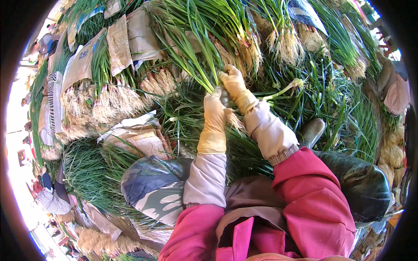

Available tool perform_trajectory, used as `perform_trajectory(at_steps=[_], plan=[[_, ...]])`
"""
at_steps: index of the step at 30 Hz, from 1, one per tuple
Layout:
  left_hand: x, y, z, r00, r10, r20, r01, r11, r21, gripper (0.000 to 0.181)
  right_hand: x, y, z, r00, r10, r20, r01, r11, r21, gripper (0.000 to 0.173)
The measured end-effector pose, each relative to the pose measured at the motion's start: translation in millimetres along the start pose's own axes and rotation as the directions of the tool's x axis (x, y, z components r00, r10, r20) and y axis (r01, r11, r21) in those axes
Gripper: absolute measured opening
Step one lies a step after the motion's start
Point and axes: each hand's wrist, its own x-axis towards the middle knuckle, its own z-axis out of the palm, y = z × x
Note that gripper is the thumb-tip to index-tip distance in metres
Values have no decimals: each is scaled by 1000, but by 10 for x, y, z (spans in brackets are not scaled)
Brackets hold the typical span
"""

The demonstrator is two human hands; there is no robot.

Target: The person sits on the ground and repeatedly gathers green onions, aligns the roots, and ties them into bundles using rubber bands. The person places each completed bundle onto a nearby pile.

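Both my hands wear yellowish rubber gloves and meet in front of me. My left hand (215,101) is closed around a few long-leaved green stalks (201,76), which look like green garlic or spring onions. Their leaves fan up and to the left, and pale roots (233,120) stick out below the fist. Against the stems, just above and to the right, my right hand (233,80) has its fingers curled. Whether it pinches a leaf is hidden. One loose stalk with a pale root end (283,89) lies right of my right wrist.
Rooted bunches (243,45) lie in rows beyond my hands, several under sacking (119,44). Loose green leaves (323,94) cover the ground between my booted legs. A folded sack (138,138) lies left of my left hand. Other people (54,195) are at the left edge.
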Motion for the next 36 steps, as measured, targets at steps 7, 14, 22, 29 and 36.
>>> perform_trajectory(at_steps=[7,14,22,29,36], plan=[[-7,105,-3,964,95,248,-12,948,-318,28,578,-219,-382,944,-265,198,314,523,-792,29],[8,30,176,992,-114,46,116,993,-38,29,1057,-325,-752,885,-460,-74,195,512,-837,33],[110,66,224,998,47,40,-52,991,123,14,-72,-632,-652,633,-758,157,491,236,-839,24],[127,124,94,1000,22,-14,-19,986,167,8,-371,-223,-519,695,-619,366,719,578,-387,19],[159,91,-73,994,24,107,-39,989,140,16,254,-227,-397,957,75,279,-99,992,72,28]])
